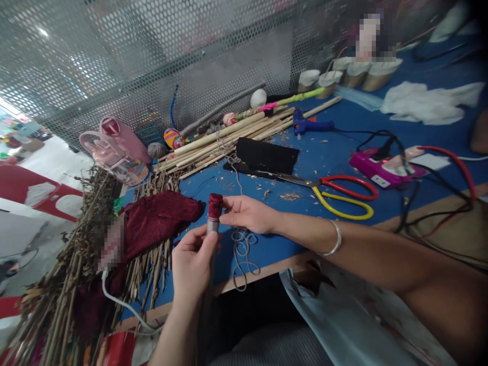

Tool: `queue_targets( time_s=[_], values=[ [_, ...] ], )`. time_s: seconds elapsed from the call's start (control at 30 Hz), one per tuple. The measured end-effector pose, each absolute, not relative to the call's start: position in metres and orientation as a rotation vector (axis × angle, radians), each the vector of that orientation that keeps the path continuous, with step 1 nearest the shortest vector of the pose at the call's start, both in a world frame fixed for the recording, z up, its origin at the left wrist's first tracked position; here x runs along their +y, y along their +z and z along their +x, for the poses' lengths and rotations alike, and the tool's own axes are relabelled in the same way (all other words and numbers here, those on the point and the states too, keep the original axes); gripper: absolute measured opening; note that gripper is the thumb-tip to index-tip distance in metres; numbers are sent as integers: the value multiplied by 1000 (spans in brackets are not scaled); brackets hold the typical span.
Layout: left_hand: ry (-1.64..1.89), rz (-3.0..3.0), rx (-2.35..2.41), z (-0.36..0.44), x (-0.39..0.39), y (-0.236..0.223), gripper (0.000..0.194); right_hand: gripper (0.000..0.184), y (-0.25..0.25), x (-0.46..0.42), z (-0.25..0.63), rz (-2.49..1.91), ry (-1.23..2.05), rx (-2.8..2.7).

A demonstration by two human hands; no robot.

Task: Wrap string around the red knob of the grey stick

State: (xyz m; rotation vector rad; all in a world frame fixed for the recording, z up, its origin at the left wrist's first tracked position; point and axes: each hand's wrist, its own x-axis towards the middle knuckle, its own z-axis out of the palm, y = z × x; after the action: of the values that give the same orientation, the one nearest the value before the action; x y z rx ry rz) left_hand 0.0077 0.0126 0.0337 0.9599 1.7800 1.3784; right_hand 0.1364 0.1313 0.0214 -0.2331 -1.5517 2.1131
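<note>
My left hand (192,259) is closed around an upright stick (212,223) whose top is capped with dark red cloth. My right hand (247,213) pinches the grey string at that cloth cap, fingers pressed together. The string (242,254) hangs down in loose loops over the blue table's front edge (267,269). A silver bangle circles my right wrist.
Dark red fabric (160,218) lies on a pile of dry twigs (76,254) at left. Red-and-yellow scissors (335,193), black cloth (267,155), bamboo sticks (229,137), a blue glue gun (308,124), a pink device (385,170) with cables and white cloth (427,101) lie on the table.
</note>
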Motion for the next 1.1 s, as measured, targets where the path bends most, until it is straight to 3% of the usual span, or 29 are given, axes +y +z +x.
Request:
queue_targets(
  time_s=[0.13, 0.27, 0.43, 0.57, 0.7, 0.87, 0.97, 1.1],
  values=[
    [1330, 853, 1489, 8, 17, 33, 45, 19, 20, 129, 136, -179, 2173, -1491],
    [1444, 1029, 1593, 13, 16, 29, 56, 20, 19, 127, 132, -217, 2131, -1490],
    [1478, 1154, 1775, 12, 12, 27, 42, 17, 21, 124, 134, -492, 1859, -1680],
    [1502, 1073, 1832, 10, 11, 28, 43, 22, 26, 123, 140, -472, 1707, -1829],
    [1502, 998, 1769, 5, 12, 29, 43, 20, 27, 125, 141, -441, 1726, -1873],
    [1347, 838, 1331, -6, 19, 28, 35, 13, 25, 125, 136, -440, 1882, -1698],
    [1300, 767, 1157, -8, 23, 25, 36, 18, 23, 125, 135, -333, 1954, -1640],
    [1257, 797, 1274, -1, 18, 24, 42, 18, 19, 126, 133, -259, 2010, -1646]
  ],
)
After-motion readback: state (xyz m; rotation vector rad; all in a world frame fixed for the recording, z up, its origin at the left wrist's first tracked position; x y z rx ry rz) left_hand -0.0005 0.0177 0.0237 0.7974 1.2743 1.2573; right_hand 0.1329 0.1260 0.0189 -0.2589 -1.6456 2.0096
